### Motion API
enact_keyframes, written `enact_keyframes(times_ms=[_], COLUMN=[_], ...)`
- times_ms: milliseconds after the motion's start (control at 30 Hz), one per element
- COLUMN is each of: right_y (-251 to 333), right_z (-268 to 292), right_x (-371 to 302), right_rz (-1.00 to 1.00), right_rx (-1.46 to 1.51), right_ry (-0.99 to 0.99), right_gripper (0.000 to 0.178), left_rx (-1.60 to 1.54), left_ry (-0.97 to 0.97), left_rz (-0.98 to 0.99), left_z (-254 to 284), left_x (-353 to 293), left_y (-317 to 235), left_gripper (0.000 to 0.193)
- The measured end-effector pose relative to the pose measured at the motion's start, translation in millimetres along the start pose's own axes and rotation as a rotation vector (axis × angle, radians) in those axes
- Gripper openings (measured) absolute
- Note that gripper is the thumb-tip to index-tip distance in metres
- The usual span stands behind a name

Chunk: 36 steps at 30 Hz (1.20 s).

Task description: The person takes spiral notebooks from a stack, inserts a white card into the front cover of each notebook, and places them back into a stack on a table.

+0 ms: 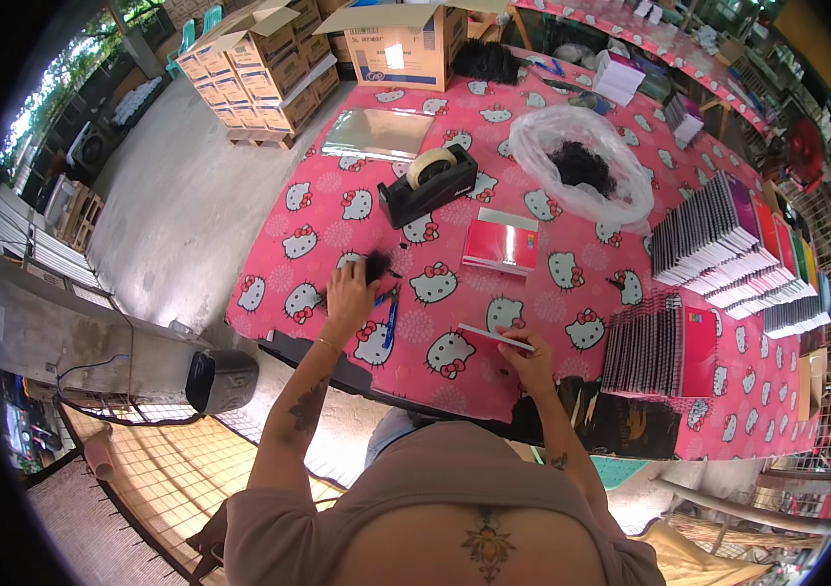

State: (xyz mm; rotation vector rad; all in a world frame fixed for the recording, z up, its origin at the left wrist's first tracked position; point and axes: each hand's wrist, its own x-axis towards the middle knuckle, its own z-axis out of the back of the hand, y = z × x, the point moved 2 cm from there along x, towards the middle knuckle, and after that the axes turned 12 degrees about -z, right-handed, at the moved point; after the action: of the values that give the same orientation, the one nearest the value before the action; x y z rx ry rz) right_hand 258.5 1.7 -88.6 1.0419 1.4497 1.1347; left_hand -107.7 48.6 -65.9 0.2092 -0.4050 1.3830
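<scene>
My left hand (347,293) rests low over the table with its fingers curled round a small dark bundle (377,265) of thin black pieces; what they are exactly I cannot tell. Just right of that wrist lies a blue-handled tool (391,320). In my right hand (530,363) is a thin notebook (495,337), seen nearly edge-on and pinched at its right end, close to the table's near edge. Beyond it lies a small stack of red-covered notebooks (499,242).
A black tape dispenser (428,184) stands behind the stack. A clear plastic bag (547,132) holds black pieces. Spiral-bound notebooks (642,347) stand in rows at right. Clear plastic sheets (376,134) and an open carton (401,54) sit at the far side of the pink-covered table (278,210).
</scene>
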Motion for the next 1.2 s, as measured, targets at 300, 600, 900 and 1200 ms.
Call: enact_keyframes(times_ms=[300,600,900,1200], right_y=[5,-1,-5,2], right_z=[6,9,6,7], right_x=[-8,1,3,7], right_rz=[-0.047,-0.052,0.014,0.014], right_rx=[-0.153,-0.117,-0.046,-0.029], right_ry=[-0.037,-0.002,0.025,0.069], right_gripper=[0.026,0.026,0.027,0.025], left_rx=[0.131,0.099,-0.602,-0.932], left_ry=[-0.108,-0.261,0.044,-0.026], left_rz=[-0.252,-0.319,-0.287,-0.107], left_z=[4,15,31,37], left_x=[36,22,11,-4], left_y=[-29,-63,-113,-142], left_gripper=[0.041,0.037,0.031,0.016])
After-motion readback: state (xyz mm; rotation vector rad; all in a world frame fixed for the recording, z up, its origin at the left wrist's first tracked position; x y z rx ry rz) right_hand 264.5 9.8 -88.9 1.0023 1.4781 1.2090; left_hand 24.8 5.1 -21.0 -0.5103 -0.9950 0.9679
